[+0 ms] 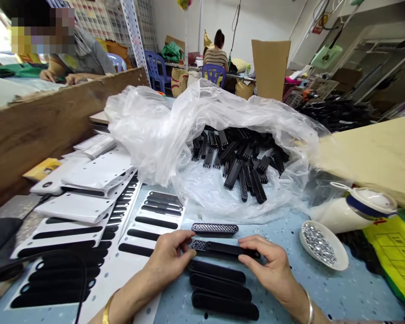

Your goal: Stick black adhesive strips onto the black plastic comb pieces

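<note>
Clearly, the left hand and the right hand each pinch one end of a black strip and hold it level, close over the table, probably so its gridded end stays in sight. A gridded piece lies just behind it. Three dark strips lie in a row under the hands, seemingly kept apart from the rest. The plastic bag of black parts opens toward the person, and the bowl of silver pieces sits near the right hand, within easy reach.
</note>
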Motion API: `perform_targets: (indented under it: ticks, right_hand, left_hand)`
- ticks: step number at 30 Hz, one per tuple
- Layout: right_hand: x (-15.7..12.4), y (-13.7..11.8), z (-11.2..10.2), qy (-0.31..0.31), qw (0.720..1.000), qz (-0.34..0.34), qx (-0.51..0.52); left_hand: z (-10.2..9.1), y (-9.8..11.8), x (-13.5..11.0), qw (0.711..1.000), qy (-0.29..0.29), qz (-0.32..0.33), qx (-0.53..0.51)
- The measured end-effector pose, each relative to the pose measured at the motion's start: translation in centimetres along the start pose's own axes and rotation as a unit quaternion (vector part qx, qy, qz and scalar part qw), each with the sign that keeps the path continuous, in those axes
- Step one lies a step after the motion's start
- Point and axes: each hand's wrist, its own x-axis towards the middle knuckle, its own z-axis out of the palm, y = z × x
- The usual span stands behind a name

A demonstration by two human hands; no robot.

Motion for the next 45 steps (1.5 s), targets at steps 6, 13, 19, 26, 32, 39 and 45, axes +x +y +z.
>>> perform_targets:
  ticks: [6,13,19,26,32,39,45]
  right_hand:
    - [0.5,-0.4,1.5,0.008,0.999,-0.041,-0.006]
    - [0.5,-0.5,2.2,0.004,0.999,-0.044,-0.014]
    - [0.7,-0.9,2.6,0.011,0.999,-0.04,-0.01]
    - [0.9,-1.1,2.7,0.005,0.999,-0.049,-0.018]
    - [1.0,-1.0,2.6,-0.004,0.998,-0.056,-0.021]
    - [1.0,-0.8,2.4,-0.01,0.998,-0.053,-0.026]
    - [1.0,-0.7,2.5,-0.005,0.998,-0.059,-0.025]
  left_hand:
    - [0.0,0.1,0.0,0.999,-0.015,-0.014,-0.033]
    - [-0.3,0.8,0.0,0.998,-0.035,-0.033,-0.046]
    - [-0.5,1.3,0.0,0.998,-0.039,-0.034,-0.048]
    - [-0.6,1.3,0.0,0.998,-0.033,-0.031,-0.042]
    - [-0.3,0.9,0.0,0.998,-0.037,-0.037,-0.031]
    - [-0.3,0.6,0.0,0.999,-0.037,-0.011,-0.036]
    - [-0.2,0.6,0.1,0.998,-0.045,-0.026,-0.03]
